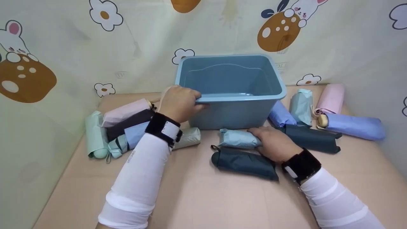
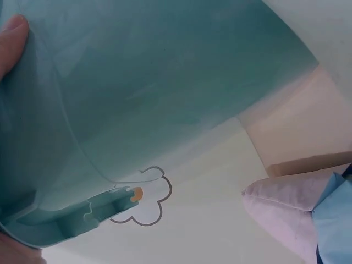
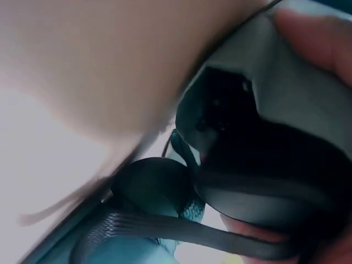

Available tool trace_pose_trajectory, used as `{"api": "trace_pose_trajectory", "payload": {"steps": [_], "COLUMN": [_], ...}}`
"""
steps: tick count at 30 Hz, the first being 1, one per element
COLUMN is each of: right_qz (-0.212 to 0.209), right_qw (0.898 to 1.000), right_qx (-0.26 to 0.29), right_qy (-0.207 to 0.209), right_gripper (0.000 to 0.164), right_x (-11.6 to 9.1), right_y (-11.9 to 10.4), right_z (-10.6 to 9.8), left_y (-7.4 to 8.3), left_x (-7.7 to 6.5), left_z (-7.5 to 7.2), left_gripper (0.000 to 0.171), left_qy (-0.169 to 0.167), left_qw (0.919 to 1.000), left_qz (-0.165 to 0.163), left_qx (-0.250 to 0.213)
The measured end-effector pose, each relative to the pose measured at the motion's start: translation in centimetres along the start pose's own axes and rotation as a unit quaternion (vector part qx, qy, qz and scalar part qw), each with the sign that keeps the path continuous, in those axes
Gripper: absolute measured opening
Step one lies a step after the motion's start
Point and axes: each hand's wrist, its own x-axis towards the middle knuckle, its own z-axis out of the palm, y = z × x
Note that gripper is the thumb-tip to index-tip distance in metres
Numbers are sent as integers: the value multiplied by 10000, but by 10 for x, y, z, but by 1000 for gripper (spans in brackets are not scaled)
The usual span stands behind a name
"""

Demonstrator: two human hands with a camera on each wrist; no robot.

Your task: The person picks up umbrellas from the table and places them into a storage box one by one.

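My left hand (image 1: 181, 103) grips the front left rim of a blue plastic bin (image 1: 233, 113), fingers over the edge. The bin's wall fills much of the left wrist view. On the table in front of the bin, my right hand (image 1: 275, 143) holds the right end of a light blue folded umbrella (image 1: 239, 139). In the right wrist view, thumb and fingers lie around an umbrella (image 3: 308, 93) with a dark end and strap. Just nearer lies a dark navy folded umbrella (image 1: 244, 163), apart from the left hand.
Left of the bin lie a mint umbrella (image 1: 96, 135), a pink one (image 1: 125, 112) and several others. On the right are a blue umbrella (image 1: 354, 126), a pink one (image 1: 331, 98) and a dark one (image 1: 311, 138). A patterned cloth (image 1: 143, 38) hangs behind the table (image 1: 203, 200).
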Motion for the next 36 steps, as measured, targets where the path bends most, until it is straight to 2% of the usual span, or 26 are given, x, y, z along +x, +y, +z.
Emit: {"api": "trace_pose_trajectory", "payload": {"steps": [3,9,13,16,18,21,23,26,29,32,36], "right_qz": [-27,-230,-403,-217,91,616,1034,1579,1989,2211,2241], "right_qw": [9999,9974,9907,9797,9694,9565,9494,9413,9369,9394,9496], "right_qx": [-12,540,698,693,766,972,1269,1719,1903,1767,1416], "right_qy": [143,430,1099,1868,2330,2681,2679,2439,2156,1937,1672], "right_gripper": [49,39,50,56,56,56,59,64,67,68,71], "right_x": [-1,-2,-4,1,8,26,42,68,88,100,106], "right_y": [-3,-18,-31,-40,-44,-44,-38,-26,-15,-8,-5], "right_z": [-8,-41,-66,-84,-97,-114,-120,-123,-120,-116,-111], "left_y": [0,0,1,2,2,3,3,3,4,5,6], "left_x": [0,0,0,1,1,1,1,1,1,1,0], "left_z": [1,1,1,1,1,1,1,2,2,1,2], "left_gripper": [46,50,49,47,46,46,45,44,45,46,46], "left_qy": [27,113,193,193,167,93,41,21,37,53,83], "left_qw": [10000,9998,9997,9997,9996,9997,9997,9997,9996,9996,9993], "left_qz": [-18,-118,-85,-63,-101,-184,-220,-252,-268,-293,-355], "left_qx": [-34,-80,-130,-158,-182,-157,-123,-40,18,-5,-74]}}
